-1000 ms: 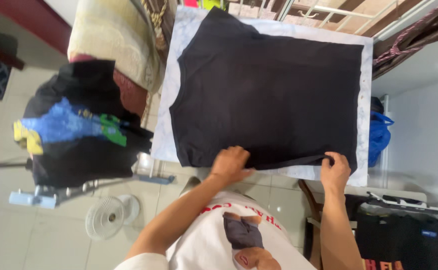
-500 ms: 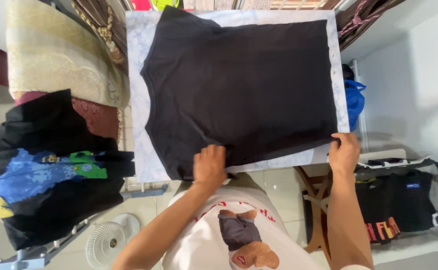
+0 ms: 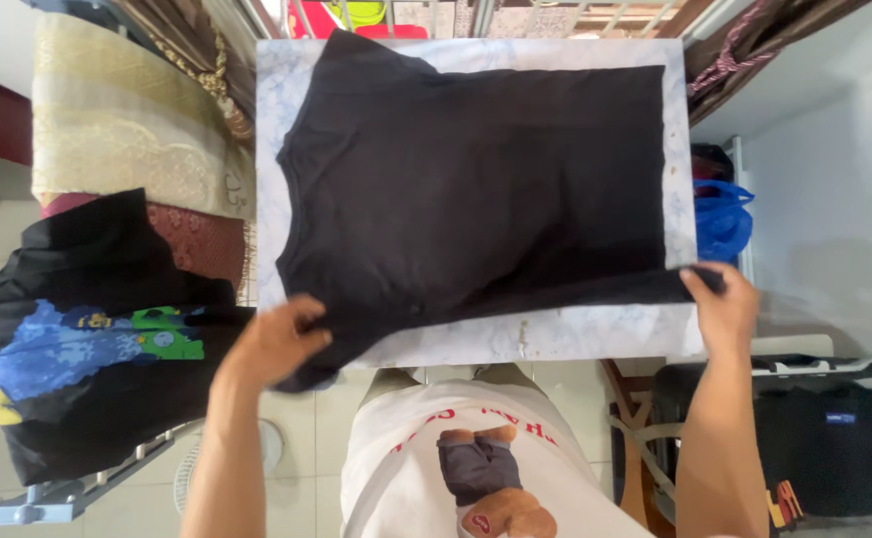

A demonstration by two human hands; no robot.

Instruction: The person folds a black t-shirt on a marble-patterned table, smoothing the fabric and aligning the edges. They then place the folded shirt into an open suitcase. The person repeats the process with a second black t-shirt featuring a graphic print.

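Observation:
A black t-shirt (image 3: 476, 189) lies spread flat on a white marbled table (image 3: 575, 334), its collar end to the left. My left hand (image 3: 274, 344) grips the shirt's near left edge by the sleeve, just off the table's front left corner. My right hand (image 3: 723, 304) pinches the shirt's near right corner at the hem, by the table's right edge. The near edge of the cloth is pulled straight between the two hands.
A black garment with a blue, green and yellow print (image 3: 77, 349) hangs on a rack at the left. Beige and dark red cloths (image 3: 127, 149) are stacked behind it. A blue bag (image 3: 720, 219) sits right of the table, a dark bag (image 3: 824, 438) lower right.
Both hands have moved apart along the shirt's near edge, the left hand leftward and the right hand rightward, stretching the cloth. The view has shifted so the table sits more central.

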